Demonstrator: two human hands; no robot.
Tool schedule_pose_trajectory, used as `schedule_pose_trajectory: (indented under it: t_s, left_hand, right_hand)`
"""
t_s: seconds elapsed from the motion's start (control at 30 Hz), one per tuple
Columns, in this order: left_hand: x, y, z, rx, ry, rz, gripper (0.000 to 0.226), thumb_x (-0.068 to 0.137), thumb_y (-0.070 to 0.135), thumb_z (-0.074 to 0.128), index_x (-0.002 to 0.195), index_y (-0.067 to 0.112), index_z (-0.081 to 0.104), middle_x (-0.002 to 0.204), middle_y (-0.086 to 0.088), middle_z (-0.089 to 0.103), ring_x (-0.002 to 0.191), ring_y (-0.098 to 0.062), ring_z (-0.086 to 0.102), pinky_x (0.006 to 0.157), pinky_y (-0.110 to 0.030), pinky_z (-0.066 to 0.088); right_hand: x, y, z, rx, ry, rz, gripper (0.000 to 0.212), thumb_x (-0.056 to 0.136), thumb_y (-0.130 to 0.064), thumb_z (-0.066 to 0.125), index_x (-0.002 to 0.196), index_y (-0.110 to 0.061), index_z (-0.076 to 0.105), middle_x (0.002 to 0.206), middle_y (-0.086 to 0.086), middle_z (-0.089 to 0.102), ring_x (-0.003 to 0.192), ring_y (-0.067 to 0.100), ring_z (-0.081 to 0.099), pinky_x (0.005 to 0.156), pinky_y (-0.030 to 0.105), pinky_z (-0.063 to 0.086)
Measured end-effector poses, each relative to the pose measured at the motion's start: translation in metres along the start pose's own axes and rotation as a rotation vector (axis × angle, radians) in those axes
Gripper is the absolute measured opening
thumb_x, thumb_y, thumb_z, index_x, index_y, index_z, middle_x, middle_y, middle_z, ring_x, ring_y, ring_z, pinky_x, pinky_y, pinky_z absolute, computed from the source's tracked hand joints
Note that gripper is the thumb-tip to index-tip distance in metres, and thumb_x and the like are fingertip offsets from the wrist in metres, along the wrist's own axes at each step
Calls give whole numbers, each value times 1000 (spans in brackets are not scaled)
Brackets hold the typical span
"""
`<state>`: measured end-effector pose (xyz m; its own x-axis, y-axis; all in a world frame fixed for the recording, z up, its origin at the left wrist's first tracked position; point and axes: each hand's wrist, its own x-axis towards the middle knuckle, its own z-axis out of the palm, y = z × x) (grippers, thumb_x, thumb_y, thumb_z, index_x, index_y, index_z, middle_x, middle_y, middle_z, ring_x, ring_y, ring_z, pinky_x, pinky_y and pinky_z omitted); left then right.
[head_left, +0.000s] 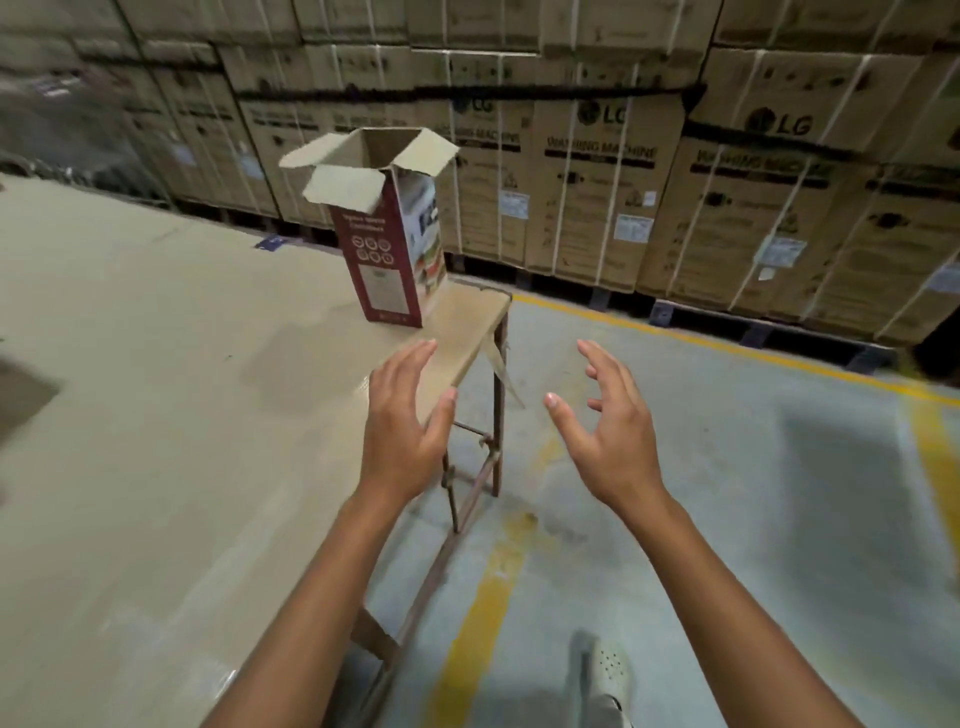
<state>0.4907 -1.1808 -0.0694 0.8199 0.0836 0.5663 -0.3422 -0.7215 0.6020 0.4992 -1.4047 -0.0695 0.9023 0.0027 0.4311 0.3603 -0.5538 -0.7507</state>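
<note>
Carton: tall maroon-and-white printed box standing upright on the tabletop, close to its far right corner; all four top flaps are folded outward, so the mouth is open. What lies inside, if anything, cannot be told from this angle.
Left hand: released, holding nothing; fingers straight and close together, palm turned inward, hovering over the right edge of the tabletop, nearer than the carton and apart from it.
Right hand: released too, fingers spread and lightly bent, palm facing the left hand; it hangs past the right edge of the tabletop, above the floor, touching nothing.
Step in hand: by the look of it, a two-handed reach toward the carton, the palms set facing each other as if to take it by its sides. No contact yet.
Next move: both hands would need to travel forward and close in on opposite side walls, below the flaps. The box is tall and narrow and sits near the corner, so an uneven push could tip it or slide it off the edge.
Table frame: thin rusty metal legs and braces under the right edge.
Background: strapped washing-machine boxes stacked behind the far edge.
Floor: grey, with a yellow line; a pale shoe shows below.
</note>
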Motion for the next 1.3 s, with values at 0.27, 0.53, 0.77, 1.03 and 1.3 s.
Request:
schedule_pose_trajectory:
  t_s: [0.27,0.53,0.77,1.03,1.3]
  left_hand:
    - [108,-9,36,217,236,-114,43,96,18,54,135,2,55,134,-13,58,125,-25,49,110,-17,24]
    - [214,-18,25,438,334,-154,42,101,27,44,139,9,53,139,-11,55,129,-24,43,107,-32,33]
    - [315,-54,8,513,404,-109,44,103,37,39,141,16,50,141,-5,52,129,-18,40,102,-29,33]
    - [449,-144,-16,423,218,-460,44,100,33,56,139,13,53,140,-9,55,129,-23,50,97,-29,36]
    - [463,-205,-11,286,-241,-854,22,101,24,57,120,12,59,115,-8,63,91,-15,58,73,-25,44]
  right_hand:
    - [170,43,17,141,-195,-212,63,92,-38,63,148,-16,45,148,4,47,134,24,48,101,53,48]
    - [305,36,43,259,-296,-361,62,92,-37,66,147,-17,45,147,3,47,132,22,48,100,51,48]
    - [408,12,99,200,-304,-467,59,95,-41,62,148,-22,45,156,5,39,143,21,36,115,40,34]
    - [504,-4,197,85,-715,-136,91,91,-73,42,160,-27,5,168,10,8,152,34,16,118,51,23]
    - [534,-4,269,351,-817,-113,67,86,-62,60,145,-43,35,145,3,42,123,19,46,102,40,41]
